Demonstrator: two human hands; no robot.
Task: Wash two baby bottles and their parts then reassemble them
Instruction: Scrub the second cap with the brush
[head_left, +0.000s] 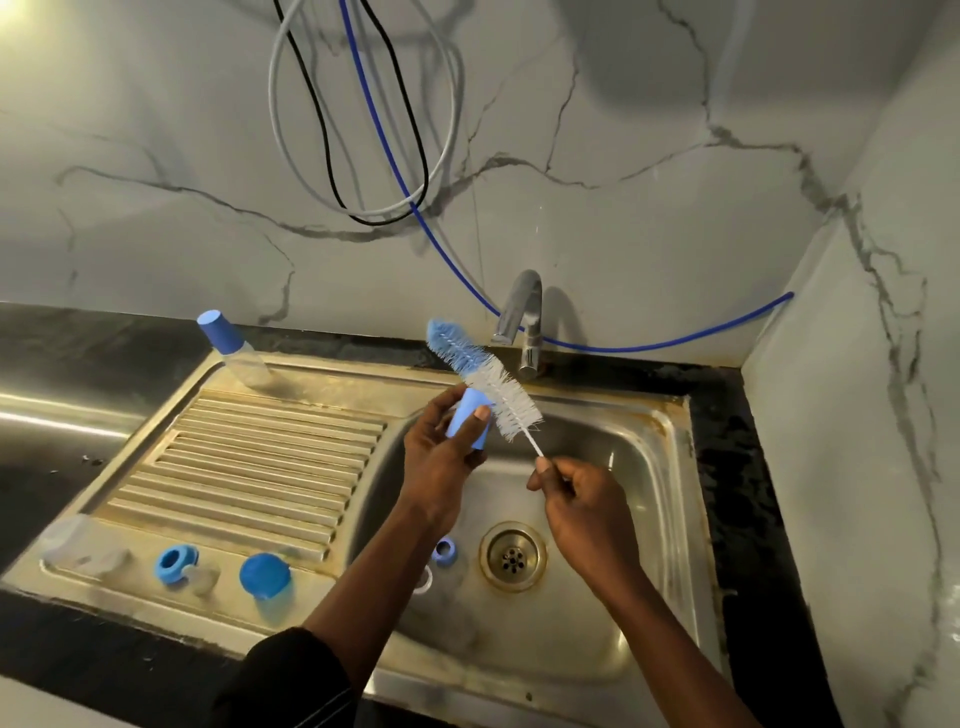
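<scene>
A person works at a stainless steel sink (670, 519), both hands raised over the basin. The left hand (436, 460) curls its fingers and thumb around a light blue cylindrical plastic bottle cap (464, 427). The right hand (582, 501) pinches, between thumb and fingertips, the thin white wire handle of a bottle brush with blue and white bristles (488, 379); the bristles sit just beside the cap. Along the near edge of the ribbed steel drainboard (260, 457) lie a clear plastic bottle (78, 545) on its side, a blue screw ring (173, 564), a clear teat (203, 578) and a blue domed lid (264, 574). A clear bottle with a blue cap (231, 345) stands at the far corner. A second blue ring (444, 551) lies in the basin near the round drain (512, 557).
</scene>
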